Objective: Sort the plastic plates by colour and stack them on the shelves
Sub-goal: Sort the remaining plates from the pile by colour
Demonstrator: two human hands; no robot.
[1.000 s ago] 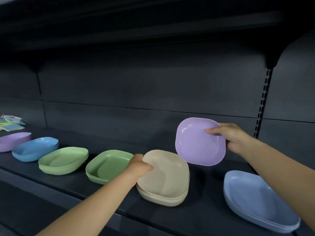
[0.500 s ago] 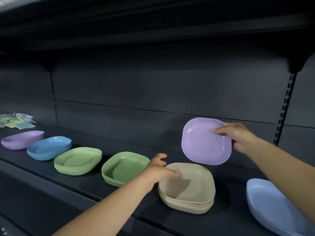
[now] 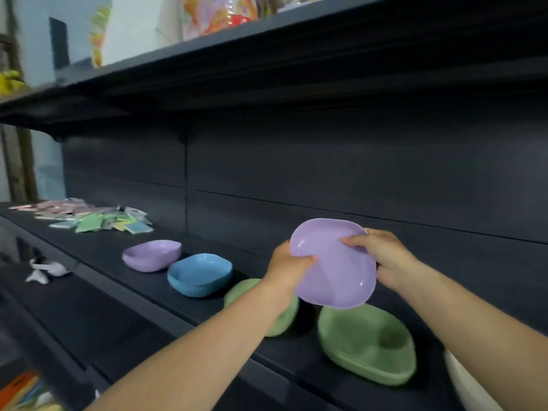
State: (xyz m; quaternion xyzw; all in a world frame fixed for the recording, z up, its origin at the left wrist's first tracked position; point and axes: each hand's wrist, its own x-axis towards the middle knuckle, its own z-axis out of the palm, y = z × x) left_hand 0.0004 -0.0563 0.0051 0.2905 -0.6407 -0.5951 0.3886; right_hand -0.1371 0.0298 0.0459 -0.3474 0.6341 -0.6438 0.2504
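Observation:
Both hands hold a purple plate (image 3: 335,271) tilted in the air above the dark shelf (image 3: 142,287). My left hand (image 3: 286,266) grips its left rim with the thumb on the inside. My right hand (image 3: 382,256) pinches its upper right rim. On the shelf stand a purple plate (image 3: 152,255), a blue plate (image 3: 200,274), a green plate (image 3: 281,321) partly hidden behind my left forearm, and a stack of green plates (image 3: 367,342). A beige plate stack (image 3: 462,381) shows only its edge at the lower right.
Coloured flat packets (image 3: 98,219) lie at the shelf's far left. The upper shelf (image 3: 267,63) overhangs closely, with bright goods on top. White crumpled items (image 3: 44,269) sit on a lower level at left. The dark back panel (image 3: 326,173) runs behind the plates.
My left hand left the beige stack and took hold of the purple plate's left rim. The view swung left, so the beige and blue stacks slid off to the right.

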